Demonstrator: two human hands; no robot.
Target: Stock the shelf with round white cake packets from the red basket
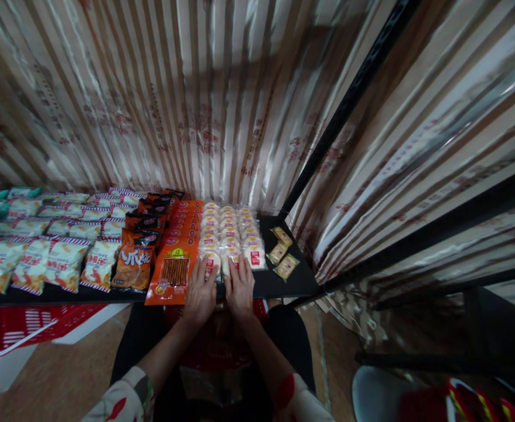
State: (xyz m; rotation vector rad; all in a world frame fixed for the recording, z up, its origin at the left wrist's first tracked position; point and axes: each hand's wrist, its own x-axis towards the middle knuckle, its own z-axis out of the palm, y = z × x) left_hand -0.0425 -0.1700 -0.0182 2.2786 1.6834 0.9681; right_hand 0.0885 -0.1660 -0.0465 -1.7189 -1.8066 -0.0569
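Observation:
Three rows of small white wrapped snack packets [228, 230] overlap on a black shelf [257, 286]. My left hand [201, 297] rests with stretched fingers on the front packet of the left row. Beside it my right hand [239, 288] lies over the front packet of the middle row, fingers extended. Both hands partly cover the packets beneath. The right row's front packet [254, 253] shows a red label. Touching the left row are overlapping orange snack-stick packs [173, 266], with brown sticks visible through a window.
Three small yellowish packets [286, 266] lie at the shelf's right end. Left stand orange-brown bags [133, 264] and several rows of white snack bags [66, 264]. A black metal post [327, 138] rises at the right corner. A red basket [24, 325] is below left.

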